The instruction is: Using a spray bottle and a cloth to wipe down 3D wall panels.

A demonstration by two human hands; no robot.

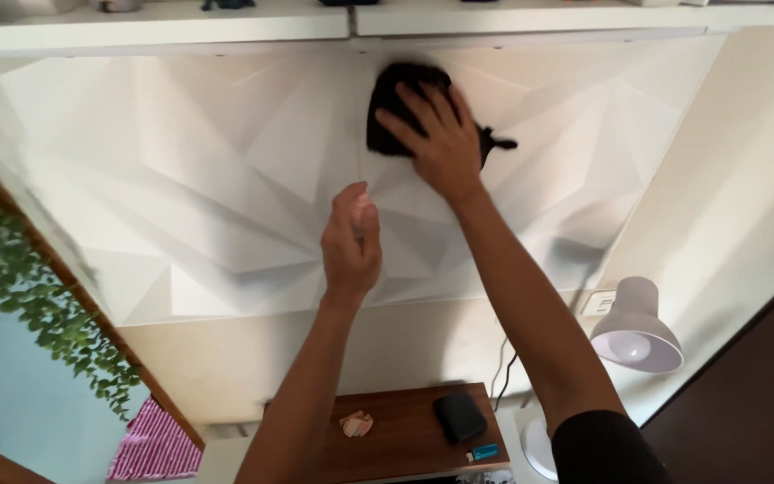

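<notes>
Right hand (436, 134) is spread flat, pressing the black cloth (396, 99) on the wall panel (208, 179); left hand (351, 237) hangs loosely curled and empty, below-left.

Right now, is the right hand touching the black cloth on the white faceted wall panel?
Touching. The head view shows the right hand lying flat on the black cloth, fingers spread over it, against the white faceted wall panel.
</notes>
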